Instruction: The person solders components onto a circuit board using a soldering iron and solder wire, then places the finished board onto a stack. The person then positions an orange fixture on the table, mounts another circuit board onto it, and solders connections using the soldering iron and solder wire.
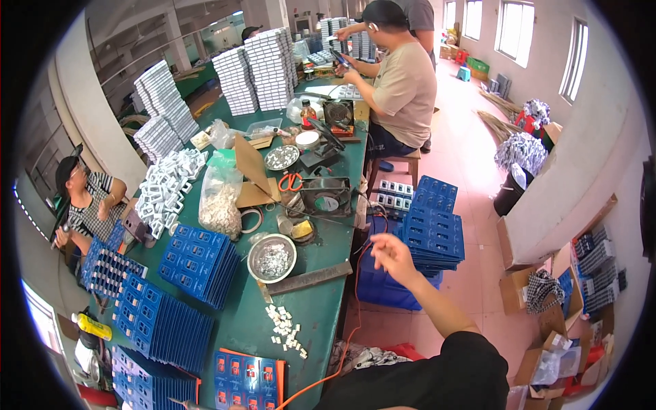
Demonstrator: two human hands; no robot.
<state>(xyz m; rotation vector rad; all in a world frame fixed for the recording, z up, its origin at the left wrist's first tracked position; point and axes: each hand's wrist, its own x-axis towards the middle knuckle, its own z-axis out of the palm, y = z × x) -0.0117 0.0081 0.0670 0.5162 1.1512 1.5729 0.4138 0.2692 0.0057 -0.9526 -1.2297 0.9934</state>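
Note:
My right hand [393,258] is raised beyond the table's right edge, its fingers loosely bent and apart with nothing visible in them. Near it rises a stack of blue panels [432,236] with rows of cut-outs, on a blue plastic crate [389,290]. Of my left hand at most a sliver shows at the bottom edge; its fingers are hidden. Close by lies a blue panel with red-orange pieces in its cut-outs [246,379], over an orange sheet. The grey tip of a slim tool [184,404] pokes in beside it. Small white parts [285,329] lie scattered on the green table [311,301].
An orange cord [357,301] runs along the table's edge. A metal bowl of small parts [272,258], a flat metal bar [311,277], a small fan [326,197] and stacked blue panels [160,321] crowd the table. One co-worker [403,82] sits ahead, another [92,198] at left.

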